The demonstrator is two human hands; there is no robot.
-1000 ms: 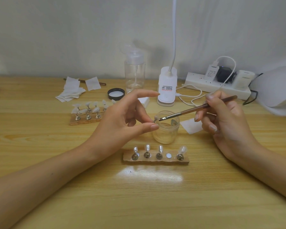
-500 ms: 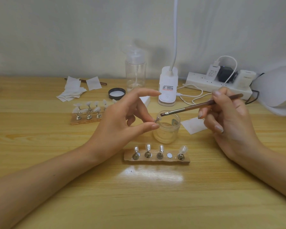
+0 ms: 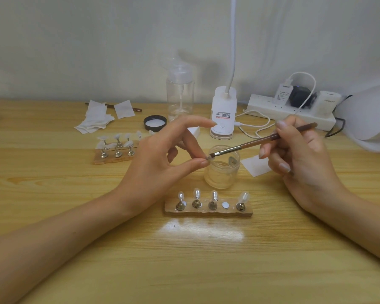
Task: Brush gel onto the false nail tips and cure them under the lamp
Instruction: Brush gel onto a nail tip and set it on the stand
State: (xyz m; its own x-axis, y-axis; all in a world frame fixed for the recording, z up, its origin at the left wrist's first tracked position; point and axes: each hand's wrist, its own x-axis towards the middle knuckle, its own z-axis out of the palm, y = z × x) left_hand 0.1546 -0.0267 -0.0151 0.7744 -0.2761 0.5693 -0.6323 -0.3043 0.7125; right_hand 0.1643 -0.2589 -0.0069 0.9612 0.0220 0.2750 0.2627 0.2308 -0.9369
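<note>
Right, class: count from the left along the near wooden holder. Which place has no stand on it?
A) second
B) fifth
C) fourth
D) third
C: on the near wooden holder the fourth place shows only a bare disc, while stands sit in the other four places.

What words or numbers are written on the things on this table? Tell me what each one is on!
White clip-on desk lamp base: a small label with black print and a red line, too small to read.
White charger plug on the white power strip: rows of tiny print, too blurred to read.
White square adapter: one faint grey word, too blurred to read for sure.
No other writing shows.
</note>
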